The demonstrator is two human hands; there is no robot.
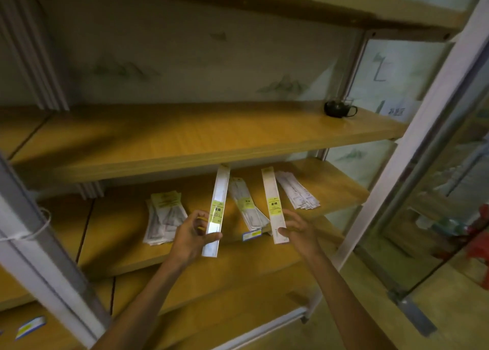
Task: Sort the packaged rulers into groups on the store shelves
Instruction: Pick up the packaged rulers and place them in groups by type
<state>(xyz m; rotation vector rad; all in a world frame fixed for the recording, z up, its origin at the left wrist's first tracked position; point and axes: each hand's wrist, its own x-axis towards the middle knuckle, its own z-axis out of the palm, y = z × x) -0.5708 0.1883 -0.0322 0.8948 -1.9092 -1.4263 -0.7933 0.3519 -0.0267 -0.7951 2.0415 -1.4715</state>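
Note:
My left hand (194, 234) grips a long packaged ruler (217, 207) with a yellow label, held upright in front of the middle shelf. My right hand (297, 229) holds a second long packaged ruler (274, 204) by its lower end, thumb across the front. On the wooden shelf (124, 228) behind them lie three groups: a stack of wider yellow-labelled packs (164, 217) at the left, a pile of rulers (246, 207) in the middle, partly hidden by the held ones, and a fanned pile of white packs (297, 189) at the right.
The upper shelf (185, 138) carries only a dark glass cup (338, 107) at its far right. Metal uprights (39, 244) frame the unit at left and right. A blue price tag (251, 235) sits on the shelf edge. A glass panel and red objects (479, 241) stand at the right.

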